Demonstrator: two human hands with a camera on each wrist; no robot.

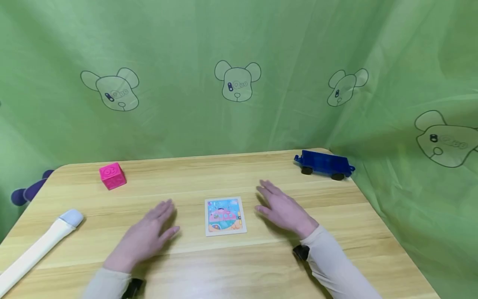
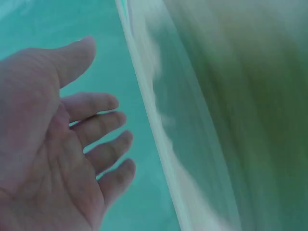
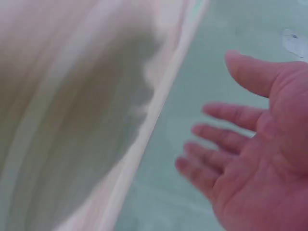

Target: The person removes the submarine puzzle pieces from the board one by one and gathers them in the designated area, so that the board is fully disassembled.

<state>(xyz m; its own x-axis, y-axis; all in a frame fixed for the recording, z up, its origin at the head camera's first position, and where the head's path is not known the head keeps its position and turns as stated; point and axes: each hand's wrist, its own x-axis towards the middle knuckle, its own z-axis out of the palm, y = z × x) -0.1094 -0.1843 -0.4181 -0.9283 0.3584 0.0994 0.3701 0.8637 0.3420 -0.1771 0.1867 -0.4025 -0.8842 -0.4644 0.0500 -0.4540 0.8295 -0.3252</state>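
Observation:
A square picture puzzle with a pink submarine in a pale frame lies flat on the table, between the two hands. To its left is my left hand, fingers extended and holding nothing. My right hand is on the other side, its fingers likewise apart from the puzzle and around nothing. In the left wrist view the left hand shows its bare palm with the fingers spread a little. The right wrist view shows the right hand in a similar pose, palm bare.
A pink embossed cube sits at the back left. On the back right stands a dark blue toy wagon with black wheels. A white stick-like object with a grey end lies along the left. Green curtains surround the wooden table.

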